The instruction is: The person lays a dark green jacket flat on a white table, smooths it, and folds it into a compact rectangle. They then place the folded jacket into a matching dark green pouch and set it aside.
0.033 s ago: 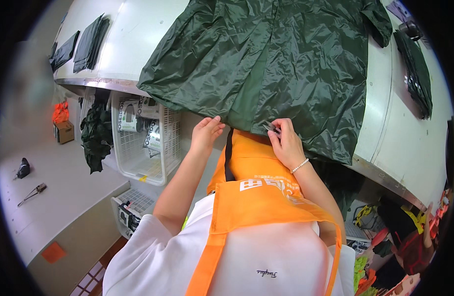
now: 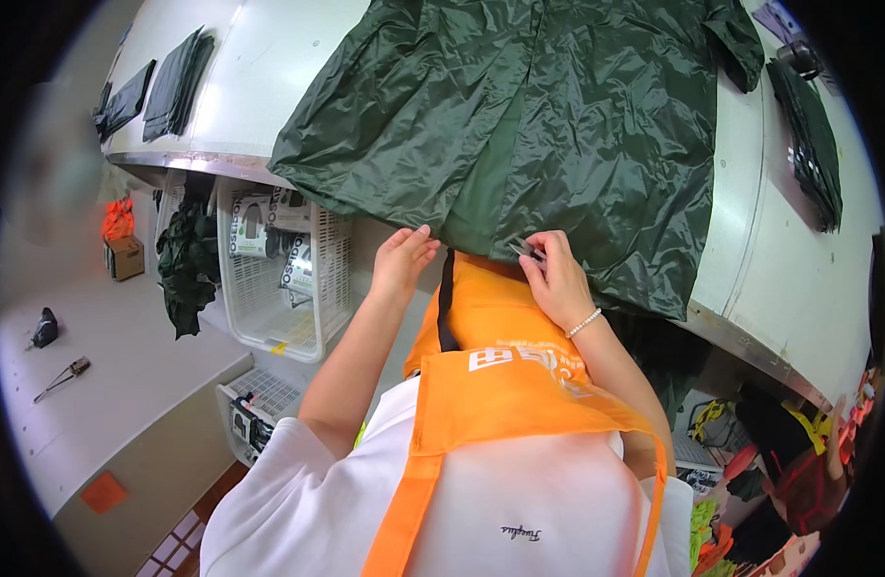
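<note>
A dark green coat point(image 2: 606, 144) lies spread and wrinkled, its hem reaching the near edge of the counter point(image 2: 240, 115). At the left part of that hem is the left hand point(image 2: 401, 264), fingers bunched close together; whether they pinch the cloth I cannot tell. At the hem further right, the right hand point(image 2: 556, 279) has its fingers closed on a small pointed metal tool point(image 2: 523, 250), whose tip is at the fabric.

By the look of it, the laying-out is done and the hem is being worked on; the coat is not folded, and how much of the hem is left does not show.

The counter is white and metal-edged. Flat dark bundles point(image 2: 178, 87) lie left of the coat, and another dark bundle point(image 2: 808, 144) lies to its right. Below the coat's left corner stands a white crate point(image 2: 327, 279) holding packages point(image 2: 250, 226). Far left of the coat, a cardboard box point(image 2: 125, 258) sits on a pale surface point(image 2: 144, 337); bright clothing point(image 2: 707, 539) is heaped low to its right.
</note>
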A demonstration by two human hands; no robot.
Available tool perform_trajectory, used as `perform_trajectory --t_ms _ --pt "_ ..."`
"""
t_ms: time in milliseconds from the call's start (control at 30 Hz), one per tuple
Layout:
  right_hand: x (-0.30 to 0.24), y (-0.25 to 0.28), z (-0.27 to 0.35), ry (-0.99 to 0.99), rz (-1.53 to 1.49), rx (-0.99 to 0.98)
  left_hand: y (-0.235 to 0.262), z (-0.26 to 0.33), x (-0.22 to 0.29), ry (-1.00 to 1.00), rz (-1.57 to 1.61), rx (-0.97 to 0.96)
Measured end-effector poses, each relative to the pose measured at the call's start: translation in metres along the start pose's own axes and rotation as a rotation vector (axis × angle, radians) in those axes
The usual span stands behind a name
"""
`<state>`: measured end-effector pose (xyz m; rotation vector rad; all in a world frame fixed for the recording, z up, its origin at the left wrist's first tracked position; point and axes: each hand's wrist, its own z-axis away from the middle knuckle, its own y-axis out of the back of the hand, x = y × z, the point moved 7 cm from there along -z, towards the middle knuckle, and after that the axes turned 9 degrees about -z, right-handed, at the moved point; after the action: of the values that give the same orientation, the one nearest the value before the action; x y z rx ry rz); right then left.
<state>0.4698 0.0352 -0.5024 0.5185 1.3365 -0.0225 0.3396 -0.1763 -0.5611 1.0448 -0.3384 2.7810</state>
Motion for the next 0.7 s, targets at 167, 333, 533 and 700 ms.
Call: perform_trajectory --t_ms 167,333,533,700 --pt "-0.052 -0.020 -0.010 0.078 -0.066 -0.028 -0.021 0.030 0.036 -0.054 0.015 -0.126" --pt "-0.102 -0.025 -0.023 0.175 -0.141 0.123 -0.040 0.050 0.066 -0.083 0.060 -0.268" --pt "-0.126 -0.031 -0.028 0.202 -0.059 0.225 -0.047 0.060 0.082 -0.089 0.009 -0.358" --pt "-0.125 -0.036 -0.027 0.093 -0.166 0.224 -0.044 0.057 0.089 -0.084 -0.030 -0.417"
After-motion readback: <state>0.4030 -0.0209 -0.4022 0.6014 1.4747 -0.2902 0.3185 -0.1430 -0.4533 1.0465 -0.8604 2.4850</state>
